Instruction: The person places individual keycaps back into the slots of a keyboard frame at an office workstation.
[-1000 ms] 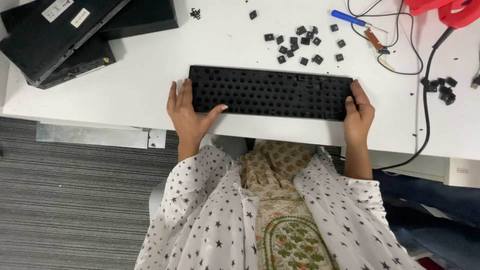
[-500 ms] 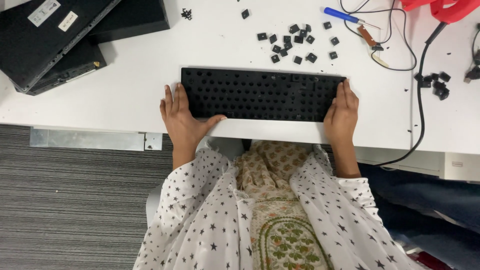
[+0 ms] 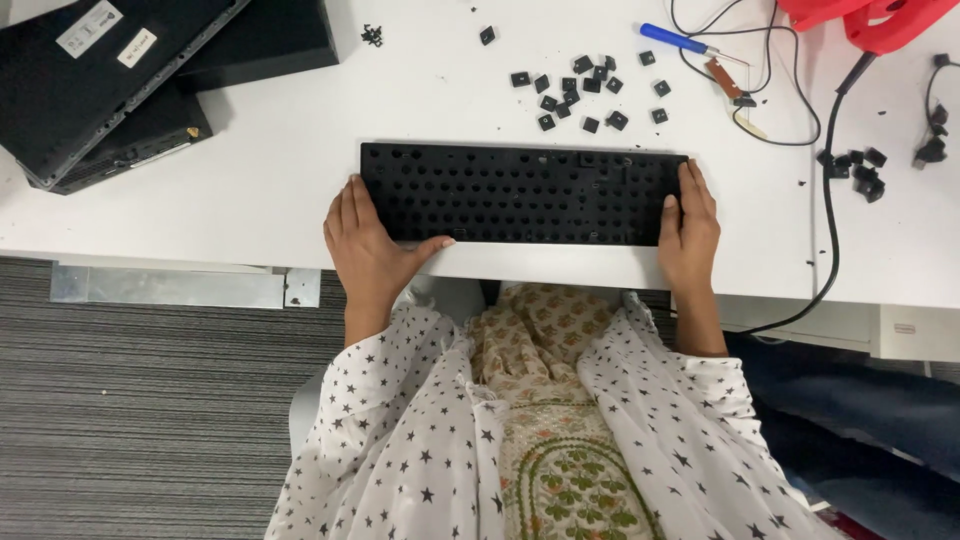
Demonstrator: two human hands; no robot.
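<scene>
Well beyond the left fingertips, at the far left corner of the white table (image 3: 250, 190), lies a stack of flat black cases (image 3: 130, 80); the top one carries two small white rectangular labels (image 3: 105, 30), one larger than the other, both set at a slant. The left hand (image 3: 370, 245) lies flat against the left end of a black keyboard frame (image 3: 520, 193) full of empty key holes, its fingers straight and close together along the short edge, the thumb stretched out under the near long edge. The right hand (image 3: 688, 225) rests the same way at the right end, fingers straight and together against the edge; neither hand is curled around the frame. The frame lies flat on the table between the two hands, near the table's front edge. Just beyond the fingertips, loose black keycaps (image 3: 585, 85) are scattered; a smaller heap of keycaps (image 3: 855, 170) sits past the right fingers, beside a black cable (image 3: 828, 220). Farther off lie a blue-handled screwdriver (image 3: 672, 38) and a red tool (image 3: 870, 20).
</scene>
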